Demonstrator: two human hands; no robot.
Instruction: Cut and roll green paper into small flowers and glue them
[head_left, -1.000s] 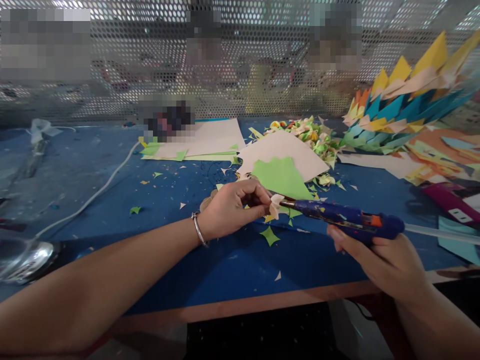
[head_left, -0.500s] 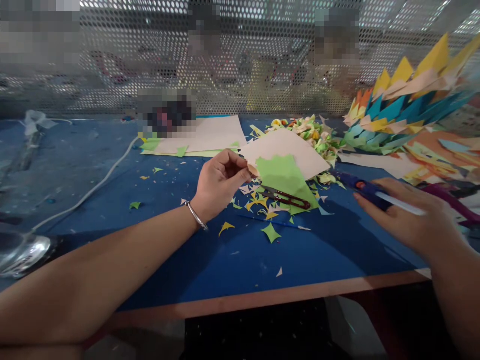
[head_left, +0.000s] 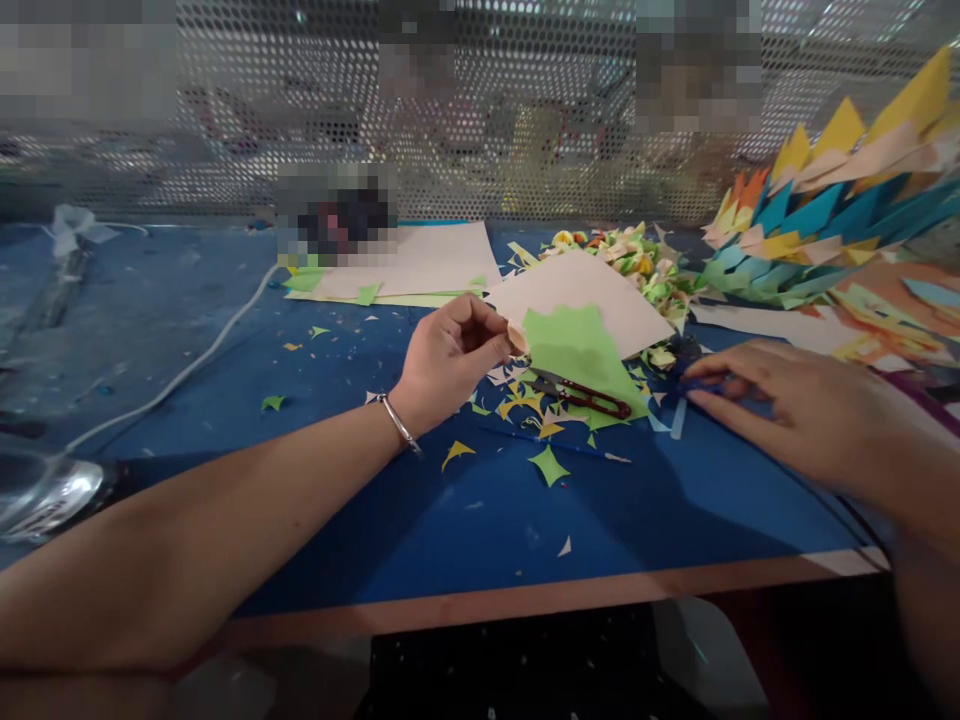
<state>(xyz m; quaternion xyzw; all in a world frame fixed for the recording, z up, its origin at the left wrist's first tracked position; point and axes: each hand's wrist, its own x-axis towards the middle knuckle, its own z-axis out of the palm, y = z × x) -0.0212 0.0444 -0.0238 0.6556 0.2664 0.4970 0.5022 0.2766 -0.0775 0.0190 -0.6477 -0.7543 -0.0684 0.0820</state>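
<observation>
**Bench Status: Hand and Material Positions**

At the far left edge, a glass object (head_left: 45, 492) lies on the blue bench (head_left: 465, 530). A white cord (head_left: 191, 365) runs diagonally from it toward the back. Behind the cord, flat paper sheets (head_left: 420, 265) lie near the perforated metal screen (head_left: 480, 120).

The left hand (head_left: 450, 360) sits at centre, over the bench, with a metal bangle (head_left: 400, 425) at the wrist. Its grip is closed: thumb and fingers pinch a small pale paper piece (head_left: 516, 340) at the left edge of the green paper (head_left: 581, 350). The green paper rests partly on a beige sheet (head_left: 592, 295).

Just right of the left hand, red-handled snips (head_left: 589, 397) lie on the lower part of the green paper, among yellow, green and white paper scraps (head_left: 525, 415). A thin blue stick (head_left: 547, 447) lies on the bench below them. A pile of small folded paper flowers (head_left: 637, 265) sits behind the beige sheet.

The right hand (head_left: 795, 410) is flat, fingers extended and pointing left, palm down over the blue glue gun (head_left: 694, 375). The grip is not closed on the gun; the fingers rest on or just above it, and contact cannot be confirmed because of blur. The gun lies on the bench, just right of the green paper.

At the far right, a layered paper assembly (head_left: 825, 220) of yellow, blue and peach points stands at the bench's back corner.
</observation>
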